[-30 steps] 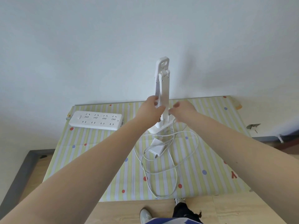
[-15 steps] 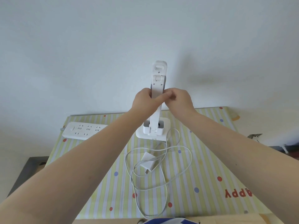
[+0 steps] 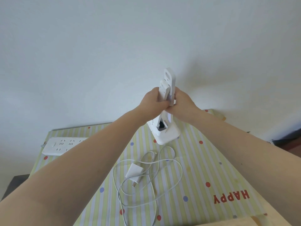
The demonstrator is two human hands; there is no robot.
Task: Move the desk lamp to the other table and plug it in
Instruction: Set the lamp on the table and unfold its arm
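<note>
A white folding desk lamp (image 3: 168,82) stands with its base (image 3: 167,135) on the striped tablecloth (image 3: 203,162), its arm upright and leaning slightly left. My left hand (image 3: 152,101) grips the arm from the left and my right hand (image 3: 183,100) grips it from the right, fingers meeting in front. The lamp's white cable (image 3: 164,162) lies in loose loops in front of the base, with the white plug adapter (image 3: 134,172) among them. A white power strip (image 3: 60,145) lies at the table's left, partly hidden by my left forearm.
A white wall rises directly behind the table. The tablecloth has coloured dots and red "HAPPY" lettering (image 3: 231,197) near the right front. Dark floor (image 3: 14,185) shows at the lower left and a dark strip at the far right.
Both hands slid higher up the lamp arm and closed round it. The lamp shifted right and leans more to the left; the view has moved closer to the table.
</note>
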